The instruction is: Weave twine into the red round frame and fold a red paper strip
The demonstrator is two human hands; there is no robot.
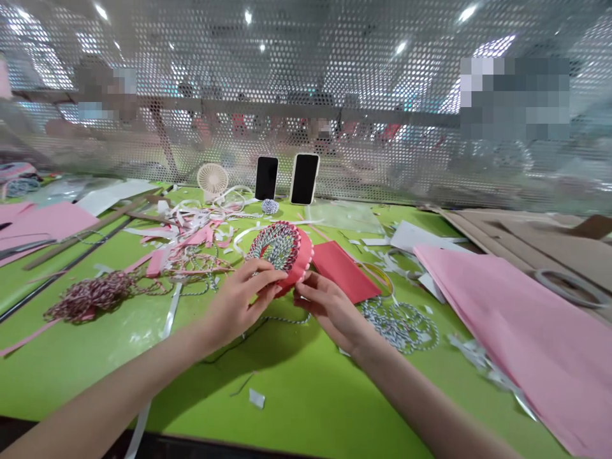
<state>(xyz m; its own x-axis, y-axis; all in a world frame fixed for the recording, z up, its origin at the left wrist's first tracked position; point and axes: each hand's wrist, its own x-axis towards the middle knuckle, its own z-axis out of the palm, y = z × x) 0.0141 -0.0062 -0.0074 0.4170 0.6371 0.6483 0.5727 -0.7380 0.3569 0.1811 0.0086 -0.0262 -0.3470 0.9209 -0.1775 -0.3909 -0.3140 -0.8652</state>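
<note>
Above the green table, both hands hold a round piece of twisted cord with a red band around its side (273,247). Its grey, white and dark red cord loops face up and to the left, with a scalloped edge. My left hand (249,290) grips it from the near left, fingers closed along its lower rim. At the near right edge, my right hand (329,306) pinches the band, its fingertips partly hidden. A loose strand of speckled cord (291,320) lies below the hands. Just beyond the right hand is a folded red sheet (347,271).
A grey-white cord coil (404,325) lies at right, beside pink sheets (516,331) and cardboard (521,236). To the left are a dark red cord bundle (95,294), paper scraps (191,229) and rods. A small fan (213,180) and two phones (305,180) stand before a perforated metal screen (382,76).
</note>
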